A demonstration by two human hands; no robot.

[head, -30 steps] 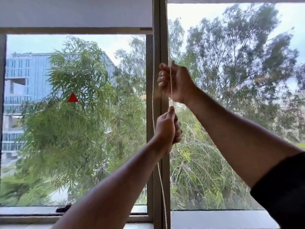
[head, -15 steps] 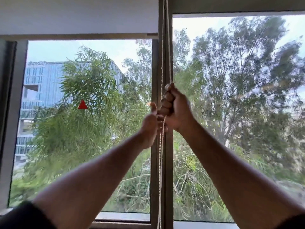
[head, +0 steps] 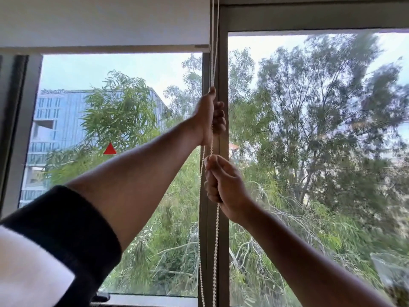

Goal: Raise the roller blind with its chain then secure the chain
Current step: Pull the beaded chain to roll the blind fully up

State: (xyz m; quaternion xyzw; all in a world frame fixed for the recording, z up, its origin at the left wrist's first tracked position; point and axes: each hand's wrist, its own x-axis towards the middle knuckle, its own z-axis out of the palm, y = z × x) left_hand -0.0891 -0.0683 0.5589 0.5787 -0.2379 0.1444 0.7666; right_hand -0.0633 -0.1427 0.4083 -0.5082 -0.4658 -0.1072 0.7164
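Whereas half a second ago the two fists met at one height on the chain, the left hand (head: 207, 117) now sits higher, closed around the beaded chain (head: 215, 240) in front of the window frame (head: 223, 69), thumb up along the strand. Below it and apart from it, the right hand (head: 223, 182) is clenched on the same strand, which leaves the fist downward and runs past the bottom edge of the view. A second strand of the loop hangs free just left of the right hand. A second ago the order was the reverse, with the right hand above and the left below. Above both hands the chain rises along the frame and out of the top of the view. The roller blind (head: 104, 21) covers only the top of the left pane, its bottom bar (head: 99, 49) level, sitting lower in the view than before as the camera tilts upward. A dark sleeve (head: 66, 229) covers the left upper arm.
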